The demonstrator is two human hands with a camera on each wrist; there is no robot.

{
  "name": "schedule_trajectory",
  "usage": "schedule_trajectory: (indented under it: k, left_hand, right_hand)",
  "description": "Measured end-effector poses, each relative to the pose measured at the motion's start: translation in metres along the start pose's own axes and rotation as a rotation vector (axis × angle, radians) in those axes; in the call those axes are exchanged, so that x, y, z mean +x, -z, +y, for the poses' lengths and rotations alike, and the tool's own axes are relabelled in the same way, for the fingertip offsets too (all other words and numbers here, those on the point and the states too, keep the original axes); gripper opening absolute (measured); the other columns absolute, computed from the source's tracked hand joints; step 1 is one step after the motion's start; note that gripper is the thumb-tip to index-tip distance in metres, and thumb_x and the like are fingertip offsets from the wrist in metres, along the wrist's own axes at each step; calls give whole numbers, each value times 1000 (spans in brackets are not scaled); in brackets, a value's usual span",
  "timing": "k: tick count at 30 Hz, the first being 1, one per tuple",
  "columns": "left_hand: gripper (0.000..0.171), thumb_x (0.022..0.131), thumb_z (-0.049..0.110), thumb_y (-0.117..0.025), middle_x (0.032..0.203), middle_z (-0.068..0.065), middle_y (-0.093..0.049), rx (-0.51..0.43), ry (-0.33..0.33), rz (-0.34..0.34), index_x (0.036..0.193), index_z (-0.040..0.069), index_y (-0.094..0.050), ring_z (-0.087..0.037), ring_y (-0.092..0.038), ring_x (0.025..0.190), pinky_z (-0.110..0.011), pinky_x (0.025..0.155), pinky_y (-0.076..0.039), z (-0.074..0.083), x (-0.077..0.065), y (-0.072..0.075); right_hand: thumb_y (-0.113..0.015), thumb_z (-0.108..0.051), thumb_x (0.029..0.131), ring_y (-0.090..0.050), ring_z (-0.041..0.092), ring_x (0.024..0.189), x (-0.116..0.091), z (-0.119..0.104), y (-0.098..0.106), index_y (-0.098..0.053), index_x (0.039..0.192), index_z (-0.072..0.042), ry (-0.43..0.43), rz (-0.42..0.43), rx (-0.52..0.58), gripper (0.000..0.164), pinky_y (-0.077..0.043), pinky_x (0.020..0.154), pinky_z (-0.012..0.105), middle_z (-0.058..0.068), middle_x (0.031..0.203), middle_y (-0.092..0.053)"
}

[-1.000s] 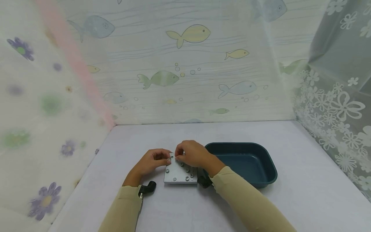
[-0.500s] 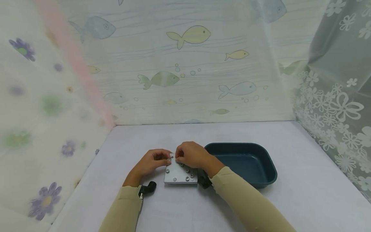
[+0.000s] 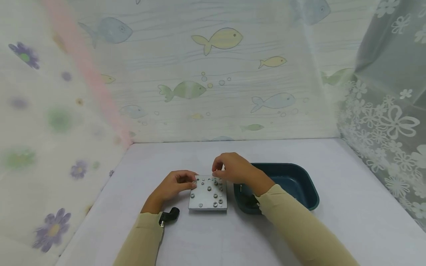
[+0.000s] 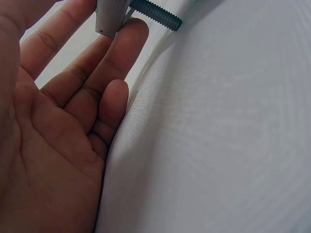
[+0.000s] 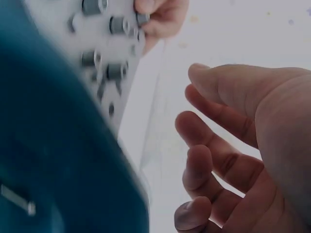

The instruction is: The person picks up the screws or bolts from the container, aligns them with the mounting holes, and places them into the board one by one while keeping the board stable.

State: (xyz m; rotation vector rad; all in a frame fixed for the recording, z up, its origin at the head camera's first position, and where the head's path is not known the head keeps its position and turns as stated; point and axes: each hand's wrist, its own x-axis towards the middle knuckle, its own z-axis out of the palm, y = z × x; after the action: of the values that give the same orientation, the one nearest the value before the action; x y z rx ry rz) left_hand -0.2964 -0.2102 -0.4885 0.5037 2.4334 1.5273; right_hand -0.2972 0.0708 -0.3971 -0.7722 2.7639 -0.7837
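A square metal plate [image 3: 203,198] set with several socket-head bolts [image 3: 209,188] lies on the table. My left hand [image 3: 173,186] grips its upper left edge, thumb on top and fingers behind. In the left wrist view, a threaded bolt shank [image 4: 158,14] sticks out by the plate edge [image 4: 111,17], close to the fingertips. My right hand [image 3: 236,170] hovers at the plate's upper right corner. In the right wrist view, that hand [image 5: 243,131] has loosely bent fingers with nothing visible between them.
Right of the plate stands a dark teal tray [image 3: 311,184], partly under my right forearm. A small screw [image 5: 18,200] lies in it. White cloth [image 3: 173,155] covers the table, and patterned curtains [image 3: 213,74] rise behind and at both sides.
My right hand has moved right and away from the upper left bolts to the plate's upper right corner, uncovering more bolts. My left hand has kept its hold on the plate.
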Motion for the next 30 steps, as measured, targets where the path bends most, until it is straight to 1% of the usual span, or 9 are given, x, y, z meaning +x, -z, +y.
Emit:
schedule_trajectory:
  k: [3, 6, 9, 13, 17, 21, 23, 25, 30]
  left_hand:
    - [17, 91, 27, -80, 130, 1, -69, 2, -2, 2, 104, 18, -74, -20, -67, 112, -31, 98, -53, -1, -1, 0]
    - [18, 91, 27, -80, 129, 1, -69, 3, -8, 1, 104, 18, -74, -20, -67, 110, -29, 96, -53, -3, -1, 1]
    - [18, 91, 27, -81, 129, 1, -70, 0, -20, -3, 104, 18, -74, -20, -67, 109, -28, 94, -54, -5, -1, 1]
    - [19, 90, 27, -81, 130, 0, -69, -4, -36, -11, 104, 18, -74, -21, -67, 109, -28, 93, -55, -6, 0, 1]
    - [19, 91, 28, -81, 131, -1, -69, -7, -37, -18, 104, 17, -73, -22, -67, 110, -27, 94, -54, -5, 1, 1]
    - [18, 91, 28, -81, 132, -1, -69, -7, -32, -21, 104, 17, -73, -22, -66, 111, -26, 94, -54, -3, 0, 1]
    - [18, 91, 27, -81, 132, -1, -69, -8, -33, -20, 104, 17, -73, -23, -66, 111, -26, 93, -54, -3, 0, 1]
    - [17, 91, 26, -80, 132, -2, -69, -9, -37, -21, 104, 16, -73, -23, -66, 110, -26, 93, -54, -2, 0, 1]
    - [16, 92, 24, -80, 132, -3, -69, -3, -37, -17, 104, 16, -73, -24, -66, 109, -26, 92, -54, 0, -1, 1]
  right_hand:
    - [-73, -29, 97, -60, 13, 88, -7, 7, 8, -74, 97, -24, 0, 2, -24, 5, -53, 77, 32, -10, 90, -66]
    - [-73, -28, 97, -59, 14, 86, -14, 16, 16, -74, 94, -25, 1, -20, -11, 4, -52, 76, 32, -9, 87, -66]
    - [-72, -26, 97, -60, 14, 83, -22, 28, 22, -75, 93, -25, 7, -57, 53, 5, -52, 74, 32, -8, 84, -67]
    - [-70, -25, 99, -62, 15, 84, -30, 44, 29, -77, 99, -21, 38, -87, 143, 9, -54, 78, 33, -8, 87, -70]
    - [-68, -24, 100, -64, 15, 84, -37, 59, 33, -77, 100, -19, 30, -137, 186, 10, -55, 79, 34, -7, 89, -72]
    - [-67, -21, 100, -65, 16, 77, -41, 71, 34, -77, 100, -13, -7, -234, 201, 12, -56, 72, 33, -2, 86, -72]
    - [-67, -19, 100, -66, 16, 75, -42, 75, 33, -77, 100, -10, -21, -267, 202, 13, -57, 70, 32, 0, 86, -72]
    - [-67, -17, 100, -66, 16, 75, -41, 79, 31, -77, 101, -9, -27, -285, 200, 13, -57, 70, 32, 2, 86, -72]
    - [-68, -13, 97, -66, 16, 76, -37, 88, 22, -76, 107, -11, -55, -296, 196, 13, -57, 70, 32, 0, 88, -73]
